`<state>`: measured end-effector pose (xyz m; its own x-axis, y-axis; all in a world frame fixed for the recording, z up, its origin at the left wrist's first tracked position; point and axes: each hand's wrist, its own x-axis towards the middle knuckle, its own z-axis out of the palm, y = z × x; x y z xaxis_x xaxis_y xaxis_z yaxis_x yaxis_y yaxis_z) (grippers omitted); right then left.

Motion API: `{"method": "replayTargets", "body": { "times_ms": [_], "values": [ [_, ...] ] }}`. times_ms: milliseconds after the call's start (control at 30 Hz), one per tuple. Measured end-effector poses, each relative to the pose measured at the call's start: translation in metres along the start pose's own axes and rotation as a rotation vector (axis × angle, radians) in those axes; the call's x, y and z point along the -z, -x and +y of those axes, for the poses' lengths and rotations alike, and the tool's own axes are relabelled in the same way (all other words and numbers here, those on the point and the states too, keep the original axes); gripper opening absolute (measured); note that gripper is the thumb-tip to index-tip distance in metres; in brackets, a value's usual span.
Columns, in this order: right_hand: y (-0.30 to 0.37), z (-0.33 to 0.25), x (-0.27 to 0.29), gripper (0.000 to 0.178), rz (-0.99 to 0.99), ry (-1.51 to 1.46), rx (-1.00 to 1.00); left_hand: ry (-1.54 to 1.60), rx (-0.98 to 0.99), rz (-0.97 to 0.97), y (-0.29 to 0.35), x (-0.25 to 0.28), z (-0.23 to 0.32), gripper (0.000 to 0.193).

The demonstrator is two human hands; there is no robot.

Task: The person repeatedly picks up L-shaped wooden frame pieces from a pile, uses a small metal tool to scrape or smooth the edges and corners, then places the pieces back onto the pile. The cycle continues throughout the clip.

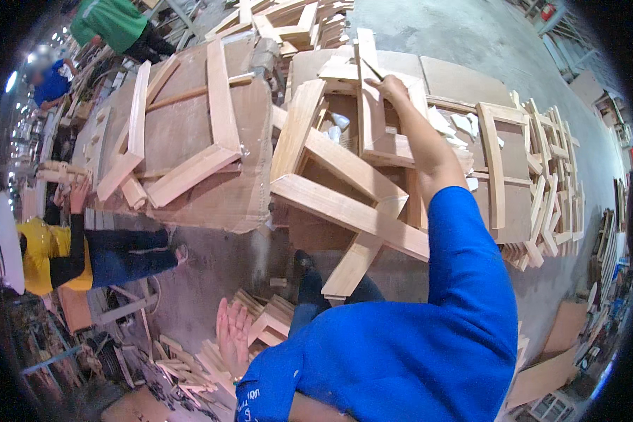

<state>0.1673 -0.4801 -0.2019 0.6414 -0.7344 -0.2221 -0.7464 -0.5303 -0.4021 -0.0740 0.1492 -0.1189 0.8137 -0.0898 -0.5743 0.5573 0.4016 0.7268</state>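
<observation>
My right hand reaches out to the far side of the cardboard-covered worktable. Its fingers close on a thin, dark, pointed tool, whose exact kind I cannot make out. The tool's tip lies over an upright-running board of a pale wooden frame. Low at my left side, my left hand is open, palm showing and fingers spread, holding nothing. More wooden frame pieces lie crossed over one another on the near part of the table. Two small whitish, translucent objects rest between the boards.
White scraps lie right of my forearm. Several stacked frames stand at the right. Another cardboard-topped table bears more frame pieces. A person in yellow stands at the left, another in green farther off. Wood pieces sit near my left hand.
</observation>
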Motion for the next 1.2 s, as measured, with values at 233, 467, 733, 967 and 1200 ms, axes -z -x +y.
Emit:
{"method": "replayTargets", "body": {
  "times_ms": [233,467,733,967,1200],
  "values": [
    [0.061,-0.031,-0.003,0.038,-0.130,-0.775,0.162,-0.031,0.049,-0.076,-0.033,-0.004,0.008,0.046],
    [0.170,-0.107,-0.037,0.021,-0.531,-1.126,0.287,-0.277,0.045,-0.068,-0.063,0.005,0.020,0.046],
    [0.166,-0.169,-0.055,0.025,-0.438,-0.898,0.383,-0.567,-0.001,-0.003,-0.090,0.033,0.039,0.049],
    [0.104,-0.216,-0.088,0.029,-0.229,-0.721,0.286,-0.571,-0.038,-0.036,-0.112,0.066,0.046,0.047],
    [0.066,-0.249,-0.107,0.028,-0.184,-0.482,0.279,-0.630,-0.042,0.001,-0.120,0.096,0.054,0.044]
  ]
}}
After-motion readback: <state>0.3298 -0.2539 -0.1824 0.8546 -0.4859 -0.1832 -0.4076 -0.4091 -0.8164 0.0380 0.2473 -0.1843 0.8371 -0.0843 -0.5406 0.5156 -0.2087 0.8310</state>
